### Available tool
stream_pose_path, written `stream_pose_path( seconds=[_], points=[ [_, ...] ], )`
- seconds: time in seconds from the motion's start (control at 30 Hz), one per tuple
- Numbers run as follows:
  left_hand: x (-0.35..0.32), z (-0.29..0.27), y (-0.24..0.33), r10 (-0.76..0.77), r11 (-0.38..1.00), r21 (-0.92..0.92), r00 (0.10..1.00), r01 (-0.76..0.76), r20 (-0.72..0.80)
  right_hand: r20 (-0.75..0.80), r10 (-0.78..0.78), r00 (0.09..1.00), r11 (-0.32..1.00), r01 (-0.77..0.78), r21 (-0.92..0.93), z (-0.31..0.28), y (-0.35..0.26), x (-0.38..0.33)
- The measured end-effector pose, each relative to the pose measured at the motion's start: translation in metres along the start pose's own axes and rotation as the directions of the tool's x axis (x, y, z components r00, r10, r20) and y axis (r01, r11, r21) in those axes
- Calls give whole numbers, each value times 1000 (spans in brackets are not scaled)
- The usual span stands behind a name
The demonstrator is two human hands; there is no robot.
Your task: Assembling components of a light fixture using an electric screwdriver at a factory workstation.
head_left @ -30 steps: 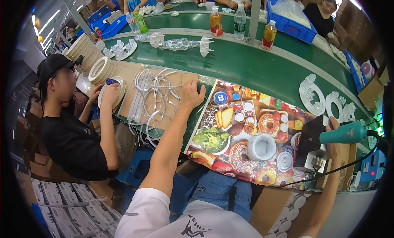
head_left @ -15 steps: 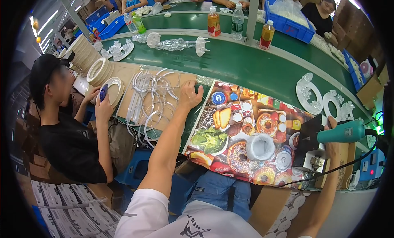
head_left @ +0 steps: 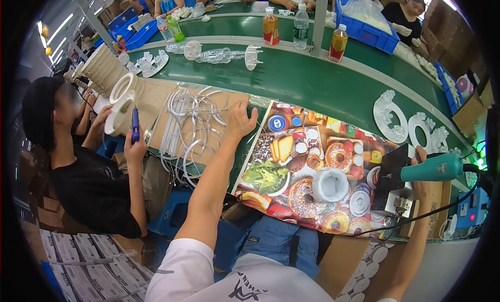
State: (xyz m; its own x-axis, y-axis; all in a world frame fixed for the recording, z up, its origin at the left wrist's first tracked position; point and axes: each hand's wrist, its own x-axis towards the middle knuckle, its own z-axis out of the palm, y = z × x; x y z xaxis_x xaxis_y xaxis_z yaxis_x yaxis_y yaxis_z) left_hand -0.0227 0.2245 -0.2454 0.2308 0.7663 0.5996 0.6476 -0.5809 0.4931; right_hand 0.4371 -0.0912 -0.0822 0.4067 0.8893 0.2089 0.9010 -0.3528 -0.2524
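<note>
Head view: L arm stretched fwd, nearly straight. Left hand (head_left: 240, 121) lies palm-down, fingers loosely spread, on the clear bag of white plastic rings (head_left: 195, 126) at the workbench's (head_left: 156, 101) edge, just beside the food-print mat (head_left: 312, 166). R forearm rises from lower right — right hand (head_left: 420, 169) wrapped round the teal power screwdriver (head_left: 432, 169), held level, nose toward the mat. Co-worker (head_left: 78, 161) at left holds a blue tool (head_left: 135, 126).

My right hand (head_left: 421, 169) is mostly hidden behind the teal power tool (head_left: 432, 169). My left hand (head_left: 240, 120) covers part of the white plastic rings (head_left: 190, 125); its fingertips are unclear.
</note>
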Motion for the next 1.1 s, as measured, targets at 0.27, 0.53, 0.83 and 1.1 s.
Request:
stream_pose_path(
  seconds=[0.27, 0.53, 0.83, 1.1],
  points=[
    [3, 0, -3, 0, 1000, 3, 1000, 0, -5, 24, 18, 1000, 993, -15, -116, -5, -15, 1],
    [3, -1, 0, 16, 1000, 13, 1000, -16, 6, -29, 1, 1000, 998, -3, -61, -2, -8, 1],
    [2, -1, 0, -1, 1000, 1, 1000, 1, 9, 11, 23, 1000, 991, -22, -136, -5, -15, 0],
    [0, -1, 0, 2, 1000, -4, 1000, -2, 5, 23, -9, 1000, 993, 11, -118, -9, -16, -1]
  ],
)
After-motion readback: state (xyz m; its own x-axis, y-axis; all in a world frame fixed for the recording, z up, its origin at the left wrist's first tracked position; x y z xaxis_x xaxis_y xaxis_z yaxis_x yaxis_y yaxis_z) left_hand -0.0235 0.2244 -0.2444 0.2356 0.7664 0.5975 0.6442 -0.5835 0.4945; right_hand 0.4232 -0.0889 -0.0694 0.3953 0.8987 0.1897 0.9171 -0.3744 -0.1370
